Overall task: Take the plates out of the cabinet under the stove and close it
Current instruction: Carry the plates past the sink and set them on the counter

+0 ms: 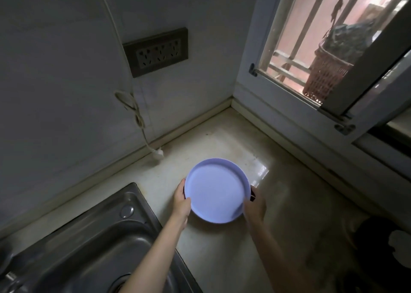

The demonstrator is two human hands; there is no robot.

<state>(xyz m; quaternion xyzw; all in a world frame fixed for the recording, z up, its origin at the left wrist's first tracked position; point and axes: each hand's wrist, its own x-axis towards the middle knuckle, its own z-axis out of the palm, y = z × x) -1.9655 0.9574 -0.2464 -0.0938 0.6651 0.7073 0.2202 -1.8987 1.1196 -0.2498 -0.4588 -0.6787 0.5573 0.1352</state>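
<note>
A round pale-blue plate (216,190) is over the beige countertop (222,143), with a darker edge under its sides that may be another plate. My left hand (181,201) grips its left rim and my right hand (254,206) grips its right rim. Whether the plate rests on the counter or hovers just above it I cannot tell. The cabinet and the stove are out of view.
A steel sink (89,243) lies at the lower left, close to my left arm. A white plug on a cord (158,153) rests by the wall below a socket panel (156,51). A window (322,48) stands at the right, with a dark object (387,248) at the counter's right edge.
</note>
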